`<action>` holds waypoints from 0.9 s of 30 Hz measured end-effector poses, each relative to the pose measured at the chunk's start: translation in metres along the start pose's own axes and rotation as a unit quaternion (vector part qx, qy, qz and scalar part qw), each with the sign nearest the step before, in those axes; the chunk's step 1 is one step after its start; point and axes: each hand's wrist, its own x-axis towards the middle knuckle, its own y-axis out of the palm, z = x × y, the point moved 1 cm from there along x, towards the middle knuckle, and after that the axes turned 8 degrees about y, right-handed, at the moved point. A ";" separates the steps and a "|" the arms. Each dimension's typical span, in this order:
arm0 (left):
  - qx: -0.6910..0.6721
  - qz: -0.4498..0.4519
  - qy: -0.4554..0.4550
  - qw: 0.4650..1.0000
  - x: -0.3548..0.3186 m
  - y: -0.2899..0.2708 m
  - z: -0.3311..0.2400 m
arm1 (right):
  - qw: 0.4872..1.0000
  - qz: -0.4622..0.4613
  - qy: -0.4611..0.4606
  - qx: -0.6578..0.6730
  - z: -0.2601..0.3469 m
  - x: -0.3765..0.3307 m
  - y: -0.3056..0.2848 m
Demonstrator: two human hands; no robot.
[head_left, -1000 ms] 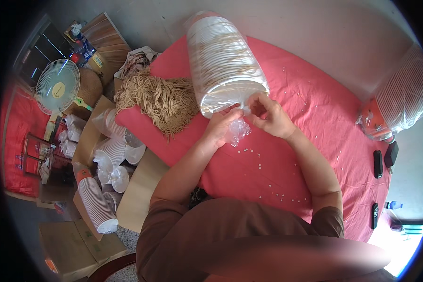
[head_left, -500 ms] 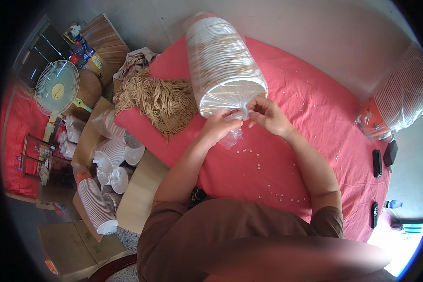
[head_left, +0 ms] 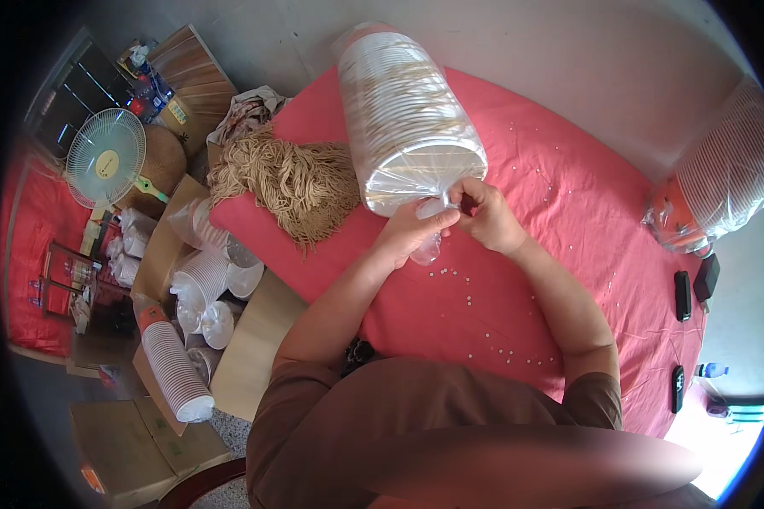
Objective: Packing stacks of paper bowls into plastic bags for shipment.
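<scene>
A long stack of white round tubs (head_left: 407,106), wrapped in a clear plastic bag, lies on the red-covered table with its open end toward me. The bag's mouth is gathered into a narrow neck (head_left: 430,209) below the rim of the front tub. My left hand (head_left: 414,229) is closed round that neck, and a loose tail of plastic hangs under its fingers. Right beside it, my right hand (head_left: 489,219) is pinched at the neck with bent fingers. Whether a tie is between its fingertips is too small to tell.
A heap of tan cords (head_left: 289,182) lies left of the stack. Small white bits (head_left: 469,288) are scattered over the red cloth (head_left: 424,322). Another bagged stack (head_left: 721,178) stands at the right. An open cardboard box (head_left: 250,348) with bagged tubs sits at the left, near a fan (head_left: 106,161).
My left hand has closed further round the bag's neck and its thumb reaches farther right. The right hand's fingers have curled in closer to the neck.
</scene>
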 end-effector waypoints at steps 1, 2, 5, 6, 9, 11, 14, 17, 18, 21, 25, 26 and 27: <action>0.005 -0.005 -0.015 1.000 0.000 0.002 -0.002 | 1.000 -0.001 0.000 0.000 -0.001 0.000 0.000; 0.006 -0.005 -0.015 1.000 -0.001 -0.001 -0.003 | 0.997 -0.016 -0.036 -0.064 -0.001 0.001 -0.001; -0.043 -0.011 -0.079 0.996 0.000 -0.011 0.004 | 0.988 -0.025 -0.069 -0.137 0.000 0.001 -0.002; -0.047 -0.030 -0.054 0.997 0.000 -0.009 0.007 | 0.987 -0.019 -0.065 -0.147 0.000 0.001 -0.002; -0.051 -0.077 -0.014 0.996 0.003 -0.003 0.012 | 0.998 -0.007 -0.013 -0.059 0.005 0.001 -0.004; -0.053 -0.105 0.001 0.993 0.005 -0.006 0.013 | 1.000 0.012 0.023 -0.014 0.003 0.001 -0.006; -0.129 -0.116 -0.005 0.985 0.008 -0.015 0.021 | 0.998 0.037 0.045 -0.003 0.004 0.000 -0.007; -0.135 -0.150 -0.007 0.979 0.007 -0.014 0.020 | 0.997 0.059 0.005 -0.056 0.000 0.000 -0.010; -0.135 -0.151 -0.007 0.979 0.007 -0.013 0.018 | 0.994 0.073 -0.020 -0.075 -0.001 0.000 -0.011; -0.149 -0.177 -0.001 0.973 0.008 -0.015 0.019 | 0.992 0.093 -0.020 -0.081 0.003 0.001 -0.015; -0.246 -0.151 0.015 0.957 0.012 -0.022 0.028 | 0.985 0.085 -0.068 -0.133 0.002 0.002 -0.015; -0.268 -0.137 0.018 0.953 0.010 -0.024 0.027 | 0.978 0.048 -0.104 -0.172 0.003 0.001 -0.012; -0.268 -0.137 0.018 0.953 0.008 -0.026 0.026 | 0.968 0.011 -0.140 -0.209 0.004 0.000 -0.009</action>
